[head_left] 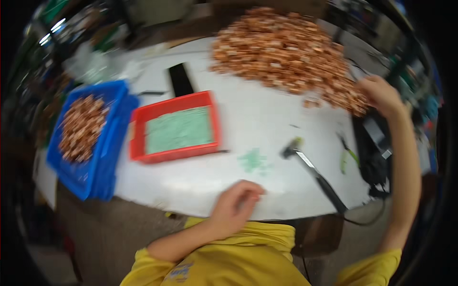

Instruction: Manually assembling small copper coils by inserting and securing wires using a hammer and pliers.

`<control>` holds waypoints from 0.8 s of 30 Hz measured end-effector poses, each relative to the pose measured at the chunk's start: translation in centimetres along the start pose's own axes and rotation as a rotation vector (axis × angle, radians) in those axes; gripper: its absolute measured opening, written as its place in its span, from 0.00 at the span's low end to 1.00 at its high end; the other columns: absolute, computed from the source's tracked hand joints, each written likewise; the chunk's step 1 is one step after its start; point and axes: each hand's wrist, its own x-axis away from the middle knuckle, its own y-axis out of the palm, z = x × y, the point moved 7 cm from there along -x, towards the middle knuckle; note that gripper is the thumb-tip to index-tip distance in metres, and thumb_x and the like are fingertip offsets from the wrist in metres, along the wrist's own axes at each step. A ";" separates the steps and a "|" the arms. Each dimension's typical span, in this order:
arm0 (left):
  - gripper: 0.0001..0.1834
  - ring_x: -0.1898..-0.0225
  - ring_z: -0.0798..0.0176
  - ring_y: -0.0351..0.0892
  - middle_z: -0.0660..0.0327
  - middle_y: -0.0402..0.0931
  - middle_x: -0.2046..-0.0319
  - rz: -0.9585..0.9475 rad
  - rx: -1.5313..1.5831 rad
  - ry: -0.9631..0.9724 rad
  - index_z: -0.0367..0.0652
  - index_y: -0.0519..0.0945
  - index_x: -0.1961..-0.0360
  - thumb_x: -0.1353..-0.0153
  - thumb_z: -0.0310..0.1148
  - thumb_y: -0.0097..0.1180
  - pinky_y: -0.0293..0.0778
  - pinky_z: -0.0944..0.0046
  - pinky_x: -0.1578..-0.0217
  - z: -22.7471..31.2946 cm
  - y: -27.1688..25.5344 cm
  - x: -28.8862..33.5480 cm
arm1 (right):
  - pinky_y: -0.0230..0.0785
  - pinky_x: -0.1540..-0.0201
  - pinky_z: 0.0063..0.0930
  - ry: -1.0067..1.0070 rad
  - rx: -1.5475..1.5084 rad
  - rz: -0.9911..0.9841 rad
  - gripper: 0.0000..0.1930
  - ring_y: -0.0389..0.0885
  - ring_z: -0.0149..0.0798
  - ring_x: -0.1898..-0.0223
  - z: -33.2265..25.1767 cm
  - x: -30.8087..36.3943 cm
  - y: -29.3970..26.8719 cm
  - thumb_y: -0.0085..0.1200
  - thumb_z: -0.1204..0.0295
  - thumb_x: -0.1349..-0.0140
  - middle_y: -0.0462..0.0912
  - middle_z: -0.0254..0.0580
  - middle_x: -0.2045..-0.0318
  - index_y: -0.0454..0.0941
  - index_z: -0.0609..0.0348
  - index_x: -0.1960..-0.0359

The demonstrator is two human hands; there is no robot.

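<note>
My left hand (234, 207) is at the table's near edge, its fingers curled together. Whether anything is inside them I cannot make out. Just beyond it lies a small scatter of pale green bits (254, 160). At the far right, my right hand (381, 97) reaches to the edge of a big heap of small copper-coloured metal pieces (281, 50). Its fingers are blurred and partly hidden, so their grip does not show. Left of centre, a red tray (177, 156) holds many more of the pale green pieces (179, 129).
Stacked blue bins (109, 157) at the left hold copper-coloured pieces (83, 128). A black phone-like slab (180, 79) lies behind the red tray. A hammer (317, 178) and green-handled pliers (348, 153) rest at the right of the white table (191, 183). Clear plastic bags (98, 64) sit far left.
</note>
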 end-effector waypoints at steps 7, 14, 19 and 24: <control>0.18 0.58 0.61 0.75 0.51 0.71 0.54 -0.015 0.541 -0.097 0.35 0.66 0.49 0.41 0.21 0.52 0.74 0.67 0.61 3.7 1.9 -2.1 | 0.60 0.72 0.15 -0.320 -0.115 -0.447 0.20 0.67 0.25 0.76 -3.4 15.3 12.6 0.60 0.83 0.54 0.75 0.33 0.76 0.57 0.52 0.83; 0.19 0.56 0.62 0.74 0.50 0.69 0.50 -0.157 0.873 -0.194 0.35 0.65 0.48 0.42 0.18 0.51 0.75 0.67 0.61 2.8 3.2 -1.7 | 0.59 0.69 0.16 -0.469 -0.139 -0.407 0.17 0.65 0.26 0.73 -2.9 19.2 14.4 0.61 0.81 0.53 0.72 0.34 0.74 0.61 0.53 0.81; 0.21 0.60 0.62 0.76 0.48 0.72 0.52 -0.218 1.014 -0.336 0.36 0.65 0.48 0.42 0.17 0.53 0.76 0.69 0.64 1.2 3.6 -0.6 | 0.58 0.69 0.16 -0.435 0.008 -0.425 0.13 0.65 0.26 0.71 -3.1 20.0 14.7 0.62 0.82 0.54 0.71 0.33 0.73 0.67 0.55 0.76; 0.21 0.64 0.63 0.78 0.48 0.75 0.56 -0.154 0.903 -0.301 0.36 0.67 0.48 0.43 0.17 0.54 0.75 0.70 0.66 1.0 2.5 -0.1 | 0.57 0.70 0.16 -0.408 -0.177 -0.333 0.13 0.64 0.26 0.74 -3.7 18.5 14.0 0.60 0.84 0.53 0.70 0.31 0.75 0.72 0.57 0.67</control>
